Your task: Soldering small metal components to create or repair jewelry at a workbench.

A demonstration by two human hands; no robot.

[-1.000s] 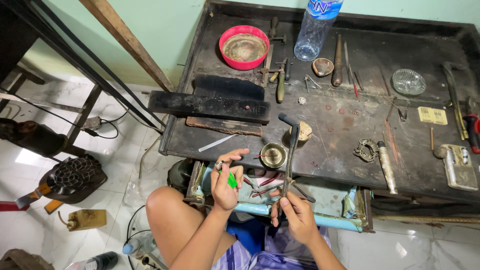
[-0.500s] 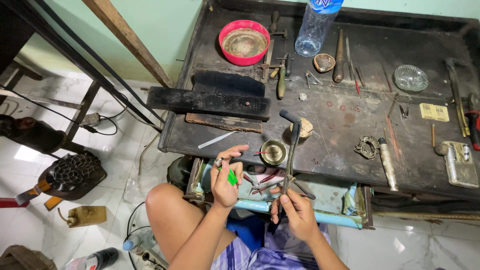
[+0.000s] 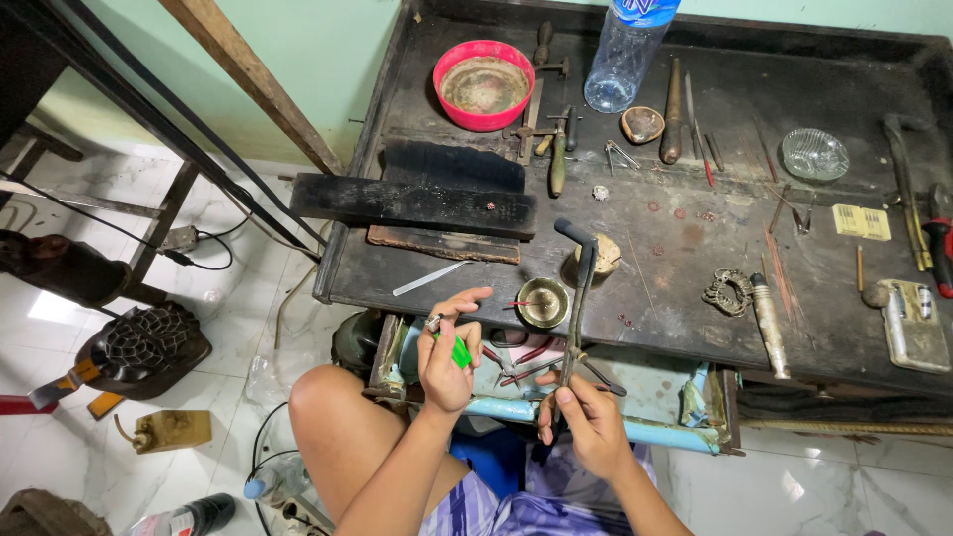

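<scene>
Left hand (image 3: pixel 444 359) is raised at the near edge of the dark surface (image 3: pixel 695 258), its grip closed on a small green lighter (image 3: pixel 460 353); thumb and forefinger point toward the little brass bowl (image 3: pixel 543 302). No flame is visible at the lighter.

Right hand (image 3: pixel 588 429) sits lower, over the lap, its grip clamped on the lower end of a thin dark torch pipe (image 3: pixel 578 298). The pipe rises from the hand, and its bent head ends just above and to the right of the brass bowl, beside a small round wooden block (image 3: pixel 602 256). No flame at the pipe's tip either.

The brass bowl stands on the surface close to its near edge. A thin red-tipped stick (image 3: pixel 520 303) lies just at its left rim; whether it touches, I cannot tell. What is inside the bowl is too small to make out.

Judgement on progress: set-up looks complete, since pipe, lighter and bowl are all brought together. The heating itself does not appear begun, as nothing glows. Lighting and the work on the bowl seem left to do.

Also on the surface, well apart from the hands: a red bowl (image 3: pixel 483 84) and a clear plastic bottle (image 3: pixel 627 55) at the far side, a long black block (image 3: pixel 412 203) at left, and a small glass dish (image 3: pixel 814 154) at right. Pliers and small tools lie in the open drawer (image 3: pixel 645 392) under the surface, between the two hands.
</scene>
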